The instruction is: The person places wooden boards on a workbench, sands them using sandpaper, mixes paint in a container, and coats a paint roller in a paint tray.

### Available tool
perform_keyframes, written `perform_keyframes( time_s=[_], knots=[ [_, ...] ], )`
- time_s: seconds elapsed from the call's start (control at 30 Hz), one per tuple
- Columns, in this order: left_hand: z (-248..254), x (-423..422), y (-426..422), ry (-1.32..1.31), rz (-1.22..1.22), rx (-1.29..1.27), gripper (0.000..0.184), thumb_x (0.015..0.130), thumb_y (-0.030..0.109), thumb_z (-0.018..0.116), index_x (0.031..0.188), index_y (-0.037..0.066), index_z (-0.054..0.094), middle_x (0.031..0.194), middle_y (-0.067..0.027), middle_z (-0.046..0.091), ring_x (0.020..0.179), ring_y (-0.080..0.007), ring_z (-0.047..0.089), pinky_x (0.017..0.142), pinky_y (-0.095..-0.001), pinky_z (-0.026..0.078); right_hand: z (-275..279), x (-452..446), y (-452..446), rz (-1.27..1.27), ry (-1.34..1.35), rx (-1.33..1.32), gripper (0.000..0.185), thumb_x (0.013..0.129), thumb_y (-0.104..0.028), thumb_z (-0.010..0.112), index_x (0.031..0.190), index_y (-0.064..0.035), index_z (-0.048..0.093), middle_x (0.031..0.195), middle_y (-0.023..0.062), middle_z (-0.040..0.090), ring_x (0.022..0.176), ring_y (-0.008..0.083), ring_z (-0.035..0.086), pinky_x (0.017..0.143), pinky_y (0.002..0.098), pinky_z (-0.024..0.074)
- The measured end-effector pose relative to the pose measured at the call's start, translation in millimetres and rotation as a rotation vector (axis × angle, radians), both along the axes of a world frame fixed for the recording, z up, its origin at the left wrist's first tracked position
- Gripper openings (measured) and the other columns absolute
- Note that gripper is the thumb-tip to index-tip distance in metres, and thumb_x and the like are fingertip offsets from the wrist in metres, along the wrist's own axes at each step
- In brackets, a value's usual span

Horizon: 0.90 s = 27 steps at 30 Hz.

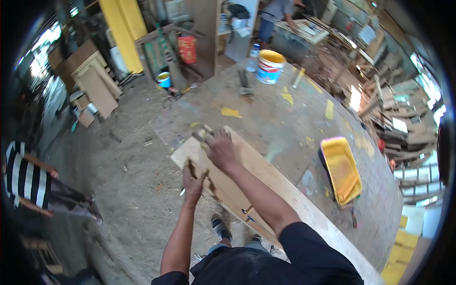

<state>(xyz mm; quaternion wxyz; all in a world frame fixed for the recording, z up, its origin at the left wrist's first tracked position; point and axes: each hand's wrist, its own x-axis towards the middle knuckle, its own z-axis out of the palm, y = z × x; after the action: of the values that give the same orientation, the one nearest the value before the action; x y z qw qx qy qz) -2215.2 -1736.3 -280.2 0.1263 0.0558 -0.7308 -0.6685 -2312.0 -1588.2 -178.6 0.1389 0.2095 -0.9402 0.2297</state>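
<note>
A long pale wooden board point(270, 178) runs diagonally over the table's near edge. Over its far end is my right hand point(221, 148), its fingers bent around a small dark and yellowish thing too blurred to name. My left hand point(194, 183) is at the board's near side, thumb and fingers apart, beside a brown, rough-looking edge. Whether it holds anything there is hard to see. Near my body, a small blue and dark item point(248, 215) lies on the wood.
On the table point(280, 123) stand a paint bucket point(270, 67), a water bottle point(253, 57) and a yellow paint tray point(341, 171). A person in a striped shirt point(28, 175) is at the left; another person point(278, 16) works at the back. Boards point(97, 88) lean at the back left.
</note>
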Motion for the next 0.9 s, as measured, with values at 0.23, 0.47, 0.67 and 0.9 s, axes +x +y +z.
perform_keyframes(
  time_s=[0.23,0.47,0.67,0.9],
  knots=[
    [27,6,4,-0.010,-0.104,0.118,0.083,0.092,0.006,0.077,0.159,-0.002,0.030,0.160,-0.0179,0.039,0.149,-0.0263,0.038,0.124,-0.0383,0.030,-9,41,55,-0.264,0.134,-0.096,0.029,0.086,-0.014,0.064,0.112,-0.0052,0.073,0.110,0.0221,0.061,0.109,0.0378,0.056,0.094,0.0537,0.0437],
    [35,8,3,-0.002,-0.229,0.069,0.068,0.099,0.009,0.067,0.158,-0.004,0.034,0.160,-0.0167,0.043,0.146,-0.0251,0.043,0.121,-0.0384,0.032,3,230,232,-0.585,0.096,-0.070,0.030,0.076,-0.008,0.069,0.106,-0.0029,0.070,0.108,0.0219,0.055,0.111,0.0410,0.052,0.093,0.0545,0.0427],
    [27,13,10,-0.109,-0.151,0.106,0.058,0.102,0.018,0.061,0.153,-0.003,0.044,0.154,-0.0181,0.048,0.140,-0.0270,0.048,0.117,-0.0405,0.037,-35,535,451,-1.387,-0.163,0.303,0.048,0.091,-0.015,0.068,0.138,-0.0101,0.062,0.120,0.0185,0.062,0.120,0.0392,0.056,0.105,0.0586,0.0419],
    [-49,-63,-51,-0.293,-0.085,-0.228,0.044,0.100,0.029,0.055,0.115,-0.008,0.074,0.105,-0.0177,0.074,0.097,-0.0303,0.068,0.088,-0.0433,0.055,-56,500,412,-1.298,-0.428,-0.083,0.035,0.100,-0.012,0.056,0.131,0.0029,0.056,0.125,0.0226,0.061,0.107,0.0354,0.063,0.090,0.0503,0.0540]
  ],
)
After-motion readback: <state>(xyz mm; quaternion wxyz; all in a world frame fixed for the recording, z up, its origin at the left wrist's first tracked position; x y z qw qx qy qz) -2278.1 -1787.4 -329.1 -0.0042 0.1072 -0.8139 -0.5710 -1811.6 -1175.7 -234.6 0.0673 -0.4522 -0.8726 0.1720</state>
